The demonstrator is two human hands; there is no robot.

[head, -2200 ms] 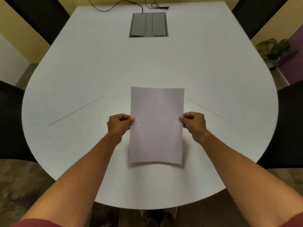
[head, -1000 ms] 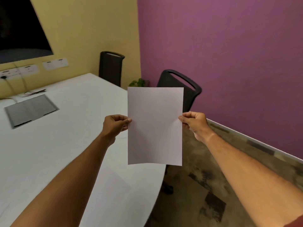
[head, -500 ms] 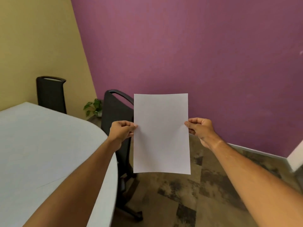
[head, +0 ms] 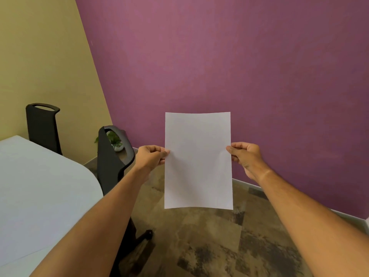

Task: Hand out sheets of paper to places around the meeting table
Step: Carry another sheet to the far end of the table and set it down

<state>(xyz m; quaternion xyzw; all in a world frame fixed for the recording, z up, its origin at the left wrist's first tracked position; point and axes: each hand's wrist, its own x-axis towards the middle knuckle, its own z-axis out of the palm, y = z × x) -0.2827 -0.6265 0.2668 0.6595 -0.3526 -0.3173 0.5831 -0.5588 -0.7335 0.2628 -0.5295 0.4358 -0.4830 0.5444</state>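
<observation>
Against a purple wall, a sheet (head: 198, 160) is held upright over the floor, pinched at its sides by left hand (head: 150, 156) and right hand (head: 246, 156), not yet laid on the worktop (head: 36, 188).

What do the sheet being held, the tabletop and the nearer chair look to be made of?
Sheet: thin matte white paper; its top edge bows slightly. Tabletop: smooth white surface, probably laminate, with a fine seam line. Nearer chair: black back, likely moulded plastic frame; covering unclear.
</observation>
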